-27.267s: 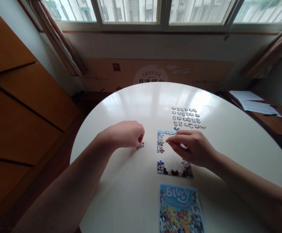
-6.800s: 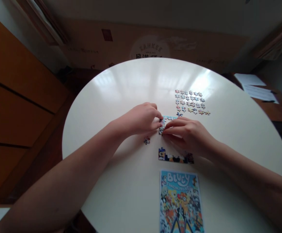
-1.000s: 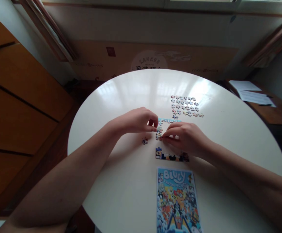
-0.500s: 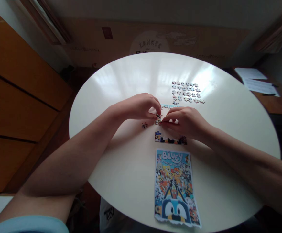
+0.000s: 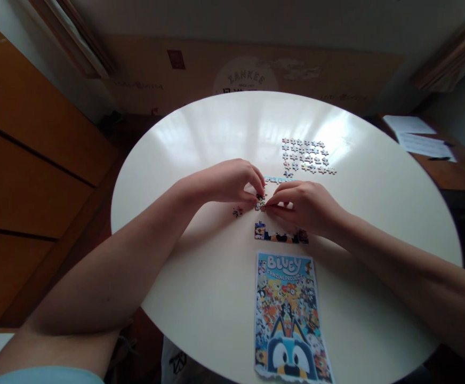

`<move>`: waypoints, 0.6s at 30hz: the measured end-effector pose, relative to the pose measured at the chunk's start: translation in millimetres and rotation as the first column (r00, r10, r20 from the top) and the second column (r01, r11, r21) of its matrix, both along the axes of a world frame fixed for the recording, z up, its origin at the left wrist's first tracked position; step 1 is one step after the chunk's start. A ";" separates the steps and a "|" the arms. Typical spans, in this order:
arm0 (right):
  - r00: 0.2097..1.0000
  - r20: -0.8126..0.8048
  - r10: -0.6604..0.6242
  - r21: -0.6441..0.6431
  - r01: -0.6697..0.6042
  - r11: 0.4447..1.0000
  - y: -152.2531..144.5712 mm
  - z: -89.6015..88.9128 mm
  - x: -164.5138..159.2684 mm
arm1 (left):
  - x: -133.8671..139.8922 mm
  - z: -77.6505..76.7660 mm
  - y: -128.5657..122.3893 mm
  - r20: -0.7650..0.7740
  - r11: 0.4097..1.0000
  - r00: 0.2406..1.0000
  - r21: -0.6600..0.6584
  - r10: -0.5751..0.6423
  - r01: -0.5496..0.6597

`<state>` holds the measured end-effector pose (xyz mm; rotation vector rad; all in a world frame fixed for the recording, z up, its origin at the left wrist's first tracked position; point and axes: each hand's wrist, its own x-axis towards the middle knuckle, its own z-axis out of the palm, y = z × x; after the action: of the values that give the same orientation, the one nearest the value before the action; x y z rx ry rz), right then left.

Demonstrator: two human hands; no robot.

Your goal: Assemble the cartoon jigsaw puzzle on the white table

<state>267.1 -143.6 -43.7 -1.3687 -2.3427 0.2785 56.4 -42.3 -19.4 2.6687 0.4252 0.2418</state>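
My left hand curls over a small column of joined puzzle pieces, its thumb and fingertips pinched at the upper pieces. From the other side, my right hand pinches the lower piece of that column between thumb and forefinger. Fingertips hide part of these pieces. Beyond the hands lies a light-blue joined strip of the puzzle, partly covered by the right hand. Nearer to me is a dark joined bottom strip. A few loose puzzle pieces rest below my left wrist.
Rows of loose pieces are laid out at the back right of the white oval table. A Bluey picture sheet with a torn lower edge lies in front. Papers and a pen are on a brown side table.
The whole view has shifted slightly, so the table appears a little lower. Both hands stay at the same column of pieces, with barely any movement.
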 end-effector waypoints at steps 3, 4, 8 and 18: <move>1.000 -0.001 -0.007 -0.010 0.007 1.000 0.0 0.2 -1.8 | -0.7 0.8 -0.7 -0.003 1.000 1.000 -0.013 0.004 -0.004; 1.000 0.001 -0.006 -0.011 0.006 1.000 0.1 0.3 -2.3 | -1.0 0.9 -0.8 -0.001 1.000 1.000 -0.017 0.002 -0.002; 1.000 -0.005 -0.002 -0.019 0.002 1.000 0.4 0.6 -3.7 | -1.2 -0.3 -0.3 0.009 1.000 1.000 -0.018 0.006 -0.006; 0.999 -0.004 -0.032 -0.027 0.032 0.999 0.3 -1.4 -5.2 | -1.5 -1.9 1.5 0.006 1.000 1.000 -0.020 0.012 -0.012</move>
<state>261.9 -143.4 -45.1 -1.4151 -2.3192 0.3044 54.9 -40.8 -21.3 2.6456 0.4398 0.2473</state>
